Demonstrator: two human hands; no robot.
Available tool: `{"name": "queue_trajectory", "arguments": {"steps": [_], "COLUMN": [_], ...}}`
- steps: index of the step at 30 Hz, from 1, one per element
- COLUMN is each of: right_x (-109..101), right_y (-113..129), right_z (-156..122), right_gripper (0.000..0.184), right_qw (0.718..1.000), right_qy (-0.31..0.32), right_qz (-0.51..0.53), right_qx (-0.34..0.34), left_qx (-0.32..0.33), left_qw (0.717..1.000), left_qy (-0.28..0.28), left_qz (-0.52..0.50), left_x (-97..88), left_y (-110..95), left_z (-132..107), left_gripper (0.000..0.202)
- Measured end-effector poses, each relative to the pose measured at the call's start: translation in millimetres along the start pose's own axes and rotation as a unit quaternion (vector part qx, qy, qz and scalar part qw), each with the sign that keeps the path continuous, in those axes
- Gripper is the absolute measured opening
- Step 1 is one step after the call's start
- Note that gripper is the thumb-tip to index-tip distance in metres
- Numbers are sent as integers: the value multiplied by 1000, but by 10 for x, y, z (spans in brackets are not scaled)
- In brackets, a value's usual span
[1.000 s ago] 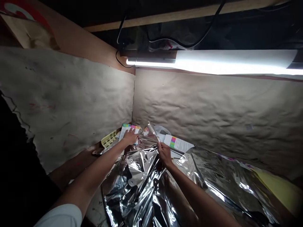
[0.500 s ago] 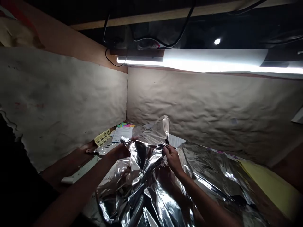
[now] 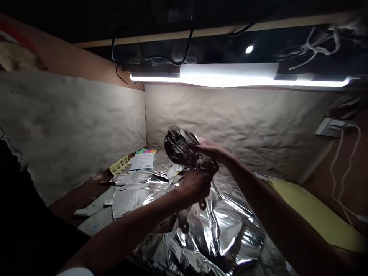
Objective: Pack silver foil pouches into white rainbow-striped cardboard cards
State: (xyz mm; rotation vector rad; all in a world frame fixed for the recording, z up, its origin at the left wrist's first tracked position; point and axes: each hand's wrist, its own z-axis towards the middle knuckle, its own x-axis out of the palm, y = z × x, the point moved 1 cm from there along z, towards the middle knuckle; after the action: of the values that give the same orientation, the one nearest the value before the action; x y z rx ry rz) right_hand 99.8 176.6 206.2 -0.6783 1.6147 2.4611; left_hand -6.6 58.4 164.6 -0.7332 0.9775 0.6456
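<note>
A gathered bunch of shiny silver foil (image 3: 179, 147) is held up in front of me, above the work surface. My left hand (image 3: 197, 186) is closed around the lower part of the bunch. Just above it, my right hand (image 3: 211, 149) grips the upper part, its fingers partly hidden by the foil. Small tabs with holes (image 3: 184, 226) hang below my left hand. More silver foil (image 3: 221, 234) lies wrinkled on the surface under both forearms, and a flat silver piece (image 3: 129, 195) with a holed tab lies to the left.
At the back left are a printed card (image 3: 143, 160) and a yellow label sheet (image 3: 119, 165). A yellow sheet (image 3: 310, 214) lies along the right. Paper-covered walls (image 3: 230, 115) enclose the surface, with a tube light (image 3: 155, 78) above. White cables (image 3: 336, 168) hang from a socket at right.
The foil was spread between my two hands; now it is bunched up and lifted. My left hand has moved right and my right hand up, bringing them close together. The view has turned right.
</note>
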Motion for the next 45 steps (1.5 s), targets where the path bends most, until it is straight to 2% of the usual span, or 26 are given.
{"name": "queue_trajectory", "arguments": {"steps": [2, 5, 8, 10, 12, 13, 15, 18, 21, 23, 26, 27, 29, 30, 32, 35, 36, 38, 39, 41, 43, 45], "right_x": [-189, -595, -1075, -1340, -1506, -1549, -1566, -1515, -1528, -1595, -1673, -1660, -1533, -1413, -1069, -417, -212, 97, 190, 265, 263, 276], "right_y": [-75, -392, -839, -1157, -1465, -1609, -1865, -2146, -2297, -2337, -2329, -2307, -2233, -2182, -2068, -1930, -1905, -1899, -1911, -1935, -1929, -1877], "right_z": [-82, -325, -632, -809, -931, -968, -995, -937, -819, -755, -718, -721, -752, -784, -898, -1190, -1297, -1470, -1522, -1552, -1512, -1461], "right_gripper": [33, 31, 31, 33, 33, 32, 29, 26, 22, 25, 41, 49, 63, 66, 62, 49, 52, 59, 61, 64, 66, 67], "right_qw": [998, 983, 957, 942, 930, 925, 917, 909, 909, 908, 906, 905, 905, 909, 924, 944, 942, 930, 924, 919, 922, 925], "right_qy": [-45, -162, -257, -279, -273, -264, -247, -231, -233, -240, -245, -245, -244, -234, -190, -71, -12, 87, 122, 142, 119, 86], "right_qz": [-26, -48, -35, -19, -11, -10, -15, -40, -95, -146, -223, -245, -281, -295, -309, -319, -335, -356, -363, -368, -369, -369], "right_qx": [20, 66, 131, 187, 245, 271, 314, 346, 333, 310, 265, 247, 204, 178, 122, 36, 0, -21, -18, -1, 1, -15], "left_qx": [31, 60, 117, 117, 36, 5, -29, 17, 85, 78, 64, 75, 97, 102, 92, 81, 81, 87, 84, 67, 51, 59], "left_qw": [998, 996, 992, 988, 983, 979, 978, 982, 970, 965, 965, 962, 952, 945, 936, 933, 934, 939, 944, 956, 964, 969], "left_qy": [31, 47, 5, -35, -80, -90, -77, -47, -88, -109, -131, -136, -130, -123, -108, -119, -127, -142, -142, -141, -138, -131], "left_qz": [46, 43, 45, 95, 162, 182, 194, 184, 209, 223, 219, 225, 260, 284, 322, 330, 325, 302, 285, 248, 222, 203], "left_x": [157, 281, 340, 408, 509, 570, 708, 924, 1103, 1180, 1219, 1219, 1214, 1212, 1210, 1192, 1178, 1133, 1105, 1043, 992, 967], "left_y": [-317, -540, -509, -392, -227, -141, 25, 222, 331, 371, 406, 413, 422, 421, 412, 379, 370, 358, 357, 358, 353, 336], "left_z": [-52, -365, -906, -1285, -1600, -1724, -1903, -2044, -2113, -2149, -2201, -2217, -2241, -2246, -2244, -2231, -2231, -2246, -2259, -2291, -2319, -2333], "left_gripper": [50, 68, 94, 101, 94, 88, 77, 72, 73, 73, 85, 82, 59, 49, 51, 57, 58, 58, 60, 71, 78, 69]}}
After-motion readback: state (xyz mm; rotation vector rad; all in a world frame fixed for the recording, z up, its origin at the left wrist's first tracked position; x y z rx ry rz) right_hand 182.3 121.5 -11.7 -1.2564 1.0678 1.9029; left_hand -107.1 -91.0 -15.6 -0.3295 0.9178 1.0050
